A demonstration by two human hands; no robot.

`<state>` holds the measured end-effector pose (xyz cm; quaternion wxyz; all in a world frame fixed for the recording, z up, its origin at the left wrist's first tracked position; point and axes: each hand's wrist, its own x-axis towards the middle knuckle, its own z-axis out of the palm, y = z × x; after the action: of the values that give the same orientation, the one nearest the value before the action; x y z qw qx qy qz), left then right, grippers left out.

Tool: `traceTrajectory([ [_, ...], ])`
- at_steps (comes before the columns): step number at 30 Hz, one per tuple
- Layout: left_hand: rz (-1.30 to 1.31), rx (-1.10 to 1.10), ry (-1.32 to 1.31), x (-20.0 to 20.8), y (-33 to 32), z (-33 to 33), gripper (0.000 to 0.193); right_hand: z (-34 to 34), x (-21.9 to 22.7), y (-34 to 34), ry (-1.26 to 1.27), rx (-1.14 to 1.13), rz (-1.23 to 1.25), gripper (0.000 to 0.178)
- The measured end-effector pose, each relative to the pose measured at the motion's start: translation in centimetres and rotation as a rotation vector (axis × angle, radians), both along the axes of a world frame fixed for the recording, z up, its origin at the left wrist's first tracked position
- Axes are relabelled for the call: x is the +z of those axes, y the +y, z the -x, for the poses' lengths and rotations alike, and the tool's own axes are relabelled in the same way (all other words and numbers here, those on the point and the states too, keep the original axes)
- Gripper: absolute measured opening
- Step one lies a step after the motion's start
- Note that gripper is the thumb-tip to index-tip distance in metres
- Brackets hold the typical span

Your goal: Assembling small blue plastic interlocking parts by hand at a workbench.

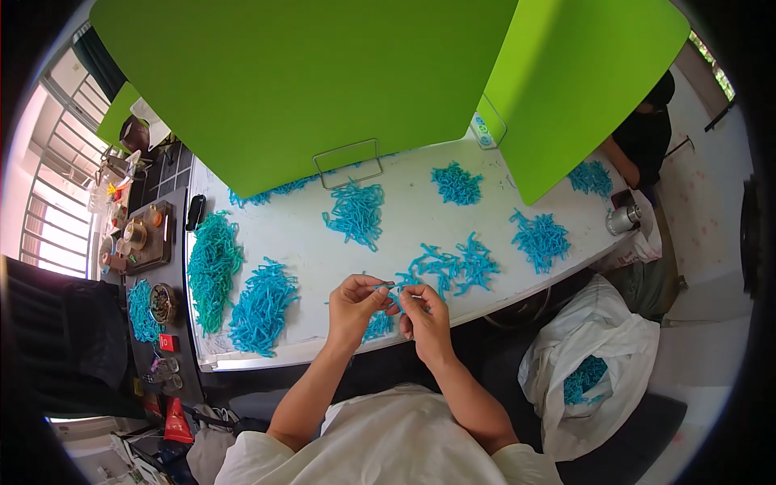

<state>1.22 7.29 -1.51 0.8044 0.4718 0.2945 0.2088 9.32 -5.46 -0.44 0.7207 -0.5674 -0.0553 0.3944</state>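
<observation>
My left hand and my right hand meet over the near edge of a white table. Both have their fingertips pinched on a small blue strip-like piece, mostly covered by the fingers. A small heap of blue pieces lies beneath my hands, partly hidden. Just beyond them are two loose clusters of the same pieces, one in the middle and one to its right. At the left lie a larger blue pile and a greener pile.
Green upright panels divide the table, with a wire stand at the base. More blue piles lie at centre and right. A metal container stands near another person. A white bag holds blue pieces.
</observation>
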Motion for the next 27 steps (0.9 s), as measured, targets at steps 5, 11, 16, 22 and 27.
traceTrajectory([
  [5, -0.064, -0.001, 0.017, -0.1, -0.1, -0.2, 0.013, 0.0, -0.2, -0.2, 0.019, 0.004, -0.019, 0.018],
  [11, -0.191, 0.042, 0.010, -0.4, -0.8, -0.2, 0.008, -0.2, -0.2, -0.3, -0.043, 0.050, 0.022, 0.017],
  [16, -0.181, 0.001, 0.037, -2.0, -0.8, -0.6, 0.008, -0.5, -1.0, -0.3, -0.356, 0.115, 0.068, 0.013],
  [22, -0.422, -0.134, 0.162, -1.1, 1.1, -3.0, 0.026, -5.4, -2.4, -2.2, -0.784, -0.181, 0.391, 0.014],
  [27, -0.608, -0.084, 0.338, -0.7, 1.6, -2.7, 0.023, -10.4, -2.2, -4.5, -1.042, -0.211, 0.896, 0.025],
])
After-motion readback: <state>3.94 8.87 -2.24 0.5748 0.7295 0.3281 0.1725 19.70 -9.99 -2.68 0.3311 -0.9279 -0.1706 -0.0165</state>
